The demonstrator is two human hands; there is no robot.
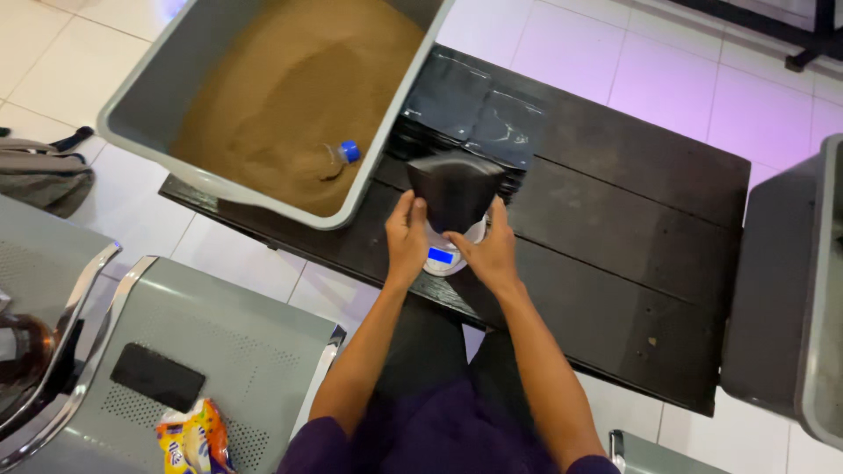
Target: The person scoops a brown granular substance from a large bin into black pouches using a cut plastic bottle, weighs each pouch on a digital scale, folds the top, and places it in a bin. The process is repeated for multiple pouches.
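White floor tiles are running under a dark wooden bench-table (615,202) that is crossing the middle of the frame; on its near edge, at centre, a small round white digital scale (446,250) with a lit blue display is sitting, and a black stand-up pouch (455,186) is standing upright on its platform, wide top up, its long axis running roughly vertical and leaning a little away from the viewer; the left hand (406,239) is cupping the pouch's lower left corner, thumb and fingers spread apart and touching the pouch, while the right hand (490,250) is mirroring it on the lower right, fingers likewise apart and pressing at the pouch's base where it is meeting the scale; neither hand is clamping fully round the pouch, both are steadying it from the sides, and both are lying about equally near, with the pouch directly between and just above the fingertips; behind it, toward upper centre, a stack of flat black pouches (479,110) is lying on the table; at upper left a large grey tub (158,83) is holding brown powder (299,88), with a small clear bottle with a blue cap (338,158) half sunk in it; at right edge another grey bin (790,290) is standing; at lower left a perforated metal seat (237,351) is carrying a black phone (156,376) and a colourful snack packet (191,439).
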